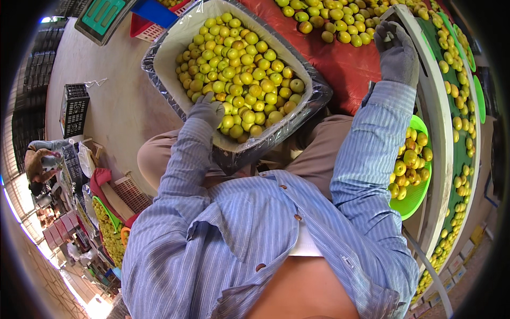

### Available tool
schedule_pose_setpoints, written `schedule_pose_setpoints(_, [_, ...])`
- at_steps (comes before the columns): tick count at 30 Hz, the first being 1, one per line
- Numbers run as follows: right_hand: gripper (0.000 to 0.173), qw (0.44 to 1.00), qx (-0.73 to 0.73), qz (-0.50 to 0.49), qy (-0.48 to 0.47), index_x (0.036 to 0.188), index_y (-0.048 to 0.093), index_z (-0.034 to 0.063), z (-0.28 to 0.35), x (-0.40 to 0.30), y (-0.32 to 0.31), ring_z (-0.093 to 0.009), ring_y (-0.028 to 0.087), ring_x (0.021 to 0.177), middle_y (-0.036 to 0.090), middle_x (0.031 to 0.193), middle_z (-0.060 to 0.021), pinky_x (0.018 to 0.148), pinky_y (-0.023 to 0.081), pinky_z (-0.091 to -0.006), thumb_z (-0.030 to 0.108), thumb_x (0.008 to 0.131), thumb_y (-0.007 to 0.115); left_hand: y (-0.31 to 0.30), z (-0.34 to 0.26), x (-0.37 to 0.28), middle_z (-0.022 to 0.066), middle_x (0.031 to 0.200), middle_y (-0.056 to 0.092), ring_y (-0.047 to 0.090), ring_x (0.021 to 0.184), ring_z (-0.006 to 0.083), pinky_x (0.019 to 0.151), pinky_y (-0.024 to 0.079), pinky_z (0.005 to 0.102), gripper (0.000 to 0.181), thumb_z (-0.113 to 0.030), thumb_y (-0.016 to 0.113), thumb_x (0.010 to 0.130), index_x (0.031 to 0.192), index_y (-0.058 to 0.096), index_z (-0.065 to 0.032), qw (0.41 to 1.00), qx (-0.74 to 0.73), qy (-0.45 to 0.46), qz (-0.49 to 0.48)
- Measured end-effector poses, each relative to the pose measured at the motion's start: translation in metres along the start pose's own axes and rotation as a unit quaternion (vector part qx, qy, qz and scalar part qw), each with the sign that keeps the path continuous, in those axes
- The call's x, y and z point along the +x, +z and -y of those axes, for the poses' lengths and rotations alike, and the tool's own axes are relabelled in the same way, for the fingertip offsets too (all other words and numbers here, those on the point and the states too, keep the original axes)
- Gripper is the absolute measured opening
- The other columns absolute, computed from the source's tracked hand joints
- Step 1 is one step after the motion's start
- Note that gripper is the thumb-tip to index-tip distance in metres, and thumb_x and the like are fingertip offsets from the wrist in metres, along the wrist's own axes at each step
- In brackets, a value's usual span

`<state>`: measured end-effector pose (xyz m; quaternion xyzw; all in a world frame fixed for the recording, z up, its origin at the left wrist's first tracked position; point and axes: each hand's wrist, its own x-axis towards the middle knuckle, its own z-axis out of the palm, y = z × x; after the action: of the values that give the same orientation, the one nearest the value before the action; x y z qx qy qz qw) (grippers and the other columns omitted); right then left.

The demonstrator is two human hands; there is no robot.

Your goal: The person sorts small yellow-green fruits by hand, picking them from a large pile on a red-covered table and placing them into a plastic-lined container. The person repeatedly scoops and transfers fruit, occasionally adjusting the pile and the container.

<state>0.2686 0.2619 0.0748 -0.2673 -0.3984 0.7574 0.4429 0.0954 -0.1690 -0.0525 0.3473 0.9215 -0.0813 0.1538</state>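
My left hand (206, 111), in a grey glove, rests at the near left edge of the heap of yellow-green fruit (239, 75); whether it grips a fruit cannot be told. The heap fills a crate (161, 56) with a white liner and clear plastic over its rim. My right hand (392, 44), also gloved in grey, is raised at the upper right beside the white frame (436, 83) of a conveyor. Its fingers are curled, and what they hold, if anything, is unclear. More fruit (342, 20) lies on a red cover (338, 67) to its left.
A green plastic basket of fruit (408, 199) is beside my right forearm. Fruit lines the green conveyor belt (454, 159) at the right. A black crate (75, 109) stands on the floor, and a digital scale (104, 18) is at the upper left. Another person (40, 159) bends at the far left.
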Motion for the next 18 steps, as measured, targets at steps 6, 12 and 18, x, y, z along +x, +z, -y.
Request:
schedule_pose_setpoints(6, [0.027, 0.999, -0.031, -0.013, 0.017, 0.111, 0.063, -0.0024, -0.012, 0.014, -0.002, -0.027, 0.063, 0.105, 0.066, 0.112, -0.0160, 0.092, 0.053, -0.0389, 0.017, 0.096, 0.052, -0.048, 0.026, -0.025, 0.0165, 0.109, 0.069, 0.065, 0.105, 0.0332, 0.093, 0.050, 0.0397, 0.041, -0.047, 0.056, 0.094, 0.117, 0.067, -0.0153, 0.959, -0.237, -0.141, -0.060])
schedule_pose_setpoints(12, [0.029, 0.999, -0.045, 0.012, 0.021, 0.112, 0.063, -0.0034, -0.020, 0.016, 0.001, -0.027, 0.064, 0.103, 0.066, 0.112, -0.0169, 0.091, 0.054, -0.0380, 0.017, 0.098, 0.049, -0.050, 0.043, 0.026, 0.0157, 0.111, 0.069, 0.065, 0.106, 0.0321, 0.092, 0.050, 0.0389, 0.040, -0.046, 0.057, 0.093, 0.120, 0.065, -0.0168, 0.962, -0.221, -0.138, -0.081])
schedule_pose_setpoints(18, [0.029, 0.999, -0.032, 0.016, 0.024, 0.112, 0.062, -0.0037, -0.018, 0.024, -0.014, -0.026, 0.064, 0.103, 0.066, 0.111, -0.0156, 0.090, 0.055, -0.0371, 0.018, 0.096, 0.053, -0.062, 0.026, 0.120, 0.0166, 0.120, 0.065, 0.060, 0.114, 0.0334, 0.099, 0.046, 0.0415, 0.040, -0.044, 0.051, 0.095, 0.123, 0.063, -0.0182, 0.971, -0.187, -0.108, -0.105])
